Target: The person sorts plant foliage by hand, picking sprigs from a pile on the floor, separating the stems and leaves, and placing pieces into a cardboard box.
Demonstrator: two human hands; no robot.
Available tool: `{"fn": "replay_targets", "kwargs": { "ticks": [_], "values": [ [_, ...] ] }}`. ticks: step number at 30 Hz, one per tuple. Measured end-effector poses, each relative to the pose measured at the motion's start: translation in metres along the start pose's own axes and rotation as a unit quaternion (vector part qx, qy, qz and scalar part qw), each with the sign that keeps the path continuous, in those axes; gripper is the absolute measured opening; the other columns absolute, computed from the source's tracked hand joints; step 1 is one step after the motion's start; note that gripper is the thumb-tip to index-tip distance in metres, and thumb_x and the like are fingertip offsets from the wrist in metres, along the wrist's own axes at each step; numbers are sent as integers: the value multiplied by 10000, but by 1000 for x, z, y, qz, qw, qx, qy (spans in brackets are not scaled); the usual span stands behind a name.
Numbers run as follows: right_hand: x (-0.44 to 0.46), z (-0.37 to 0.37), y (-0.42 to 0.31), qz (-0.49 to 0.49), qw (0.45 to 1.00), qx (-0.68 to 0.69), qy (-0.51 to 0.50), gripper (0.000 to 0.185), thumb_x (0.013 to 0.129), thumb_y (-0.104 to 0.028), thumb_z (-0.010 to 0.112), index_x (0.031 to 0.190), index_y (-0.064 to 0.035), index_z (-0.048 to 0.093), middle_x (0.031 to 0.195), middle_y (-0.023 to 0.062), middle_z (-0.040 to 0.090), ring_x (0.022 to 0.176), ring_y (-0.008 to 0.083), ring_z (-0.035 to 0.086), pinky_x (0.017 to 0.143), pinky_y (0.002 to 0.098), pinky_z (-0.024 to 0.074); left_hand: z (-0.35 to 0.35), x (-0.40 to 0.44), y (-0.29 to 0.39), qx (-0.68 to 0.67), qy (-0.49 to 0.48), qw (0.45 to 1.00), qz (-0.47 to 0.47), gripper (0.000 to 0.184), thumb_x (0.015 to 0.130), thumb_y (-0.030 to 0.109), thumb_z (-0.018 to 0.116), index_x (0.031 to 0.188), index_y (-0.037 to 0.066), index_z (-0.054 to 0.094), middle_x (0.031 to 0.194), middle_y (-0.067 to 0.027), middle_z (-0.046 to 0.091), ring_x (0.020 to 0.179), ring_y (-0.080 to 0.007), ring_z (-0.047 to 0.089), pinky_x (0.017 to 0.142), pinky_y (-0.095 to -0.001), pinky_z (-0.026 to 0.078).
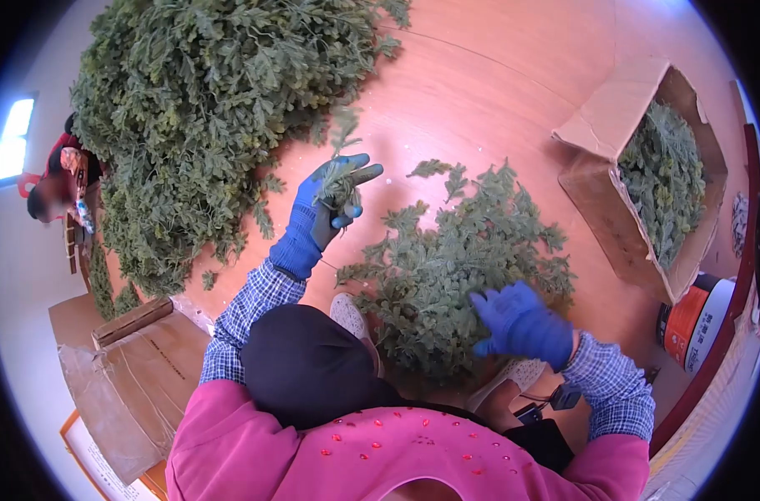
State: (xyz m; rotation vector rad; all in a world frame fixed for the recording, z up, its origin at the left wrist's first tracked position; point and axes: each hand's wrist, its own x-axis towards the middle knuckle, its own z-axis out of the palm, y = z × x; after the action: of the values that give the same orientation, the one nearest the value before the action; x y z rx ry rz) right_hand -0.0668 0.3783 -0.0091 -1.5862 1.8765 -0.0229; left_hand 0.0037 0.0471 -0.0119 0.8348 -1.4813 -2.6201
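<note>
My left hand (pixel 338 192), in a blue and grey glove, is raised between two heaps of greenery, its fingers bent around a few green sprigs (pixel 338 179) whose tips stick up past the hand. In a blue glove, my right hand (pixel 522 321) rests at the right edge of the smaller pile of green sprigs (pixel 447 275), fingers spread. Whether its fingertips hold a sprig cannot be seen. A loose sprig (pixel 430 168) lies just above that pile.
A large heap of greenery (pixel 213 108) covers the upper left. An open cardboard box (pixel 601 213) with greenery stands at the right, beside a red and white bucket (pixel 699 321). Flattened cardboard (pixel 150 367) lies lower left. Another person (pixel 67 175) is at the far left.
</note>
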Motion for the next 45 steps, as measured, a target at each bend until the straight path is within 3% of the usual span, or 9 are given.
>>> {"fn": "replay_targets", "kwargs": {
  "ticks": [2,4,9,16,20,31,33,38,45],
  "values": [
    [9,-51,-2,77,989,119,-41,706,737,-477,689,1273,-65,483,1085,177,597,930,329,610,860,432,438,16,0,2,111,-13,994,7,395,1002,235,389,1280,-36,463,1188,-216,583,512,-53,489,395,-152,306],
    [31,-65,-1,41,937,132,322,733,727,-508,674,1276,-65,478,1110,144,576,1008,275,573,887,405,426,42,-1,6,239,-1,971,7,342,991,217,428,1218,-19,526,954,-156,653,532,-75,546,397,-156,350],
    [107,-81,-6,-94,823,11,560,307,809,-343,617,1032,-134,589,1091,86,583,996,221,584,880,355,452,50,7,-13,301,36,952,-30,256,917,163,533,1083,-22,597,777,-85,647,542,-121,622,439,-215,476],
    [75,-66,-11,110,968,-68,217,214,840,-238,574,1034,-160,622,784,20,605,720,174,611,641,347,469,63,-7,-13,462,45,884,43,264,961,275,537,1086,67,643,729,-88,664,503,-96,607,462,-267,509],
    [77,-73,18,137,927,-59,343,264,831,-285,610,1055,-149,643,719,49,607,662,198,621,643,349,479,54,-11,-4,466,-19,884,-43,277,964,261,526,1089,41,639,725,-65,652,409,-60,515,412,-194,441],
    [39,-77,-2,-161,970,164,-74,390,700,-378,723,984,-114,685,961,112,653,827,290,623,751,395,498,14,-38,5,371,-439,814,-81,356,849,328,631,972,-3,681,758,-41,675,521,-87,578,502,-213,456],
    [-16,-74,38,-242,926,216,196,364,721,-392,689,935,-98,682,969,117,640,856,300,608,757,394,493,-18,-37,35,391,-324,853,-125,285,827,259,642,916,-8,690,755,-56,681,505,-88,569,492,-224,453],
    [-165,-138,183,287,735,127,600,299,943,-127,541,1219,-20,577,1111,93,637,937,160,612,766,281,497,-95,-105,45,463,-1,878,-124,269,886,250,591,882,8,708,840,-67,699,525,-80,557,500,-232,449],
    [-245,-71,372,427,832,185,301,483,908,-223,625,1324,-17,491,1145,98,634,1033,137,591,848,263,466,-190,-257,-87,532,40,806,-256,325,872,312,636,967,6,696,824,-43,696,657,-108,622,595,-264,491]
  ]
}}
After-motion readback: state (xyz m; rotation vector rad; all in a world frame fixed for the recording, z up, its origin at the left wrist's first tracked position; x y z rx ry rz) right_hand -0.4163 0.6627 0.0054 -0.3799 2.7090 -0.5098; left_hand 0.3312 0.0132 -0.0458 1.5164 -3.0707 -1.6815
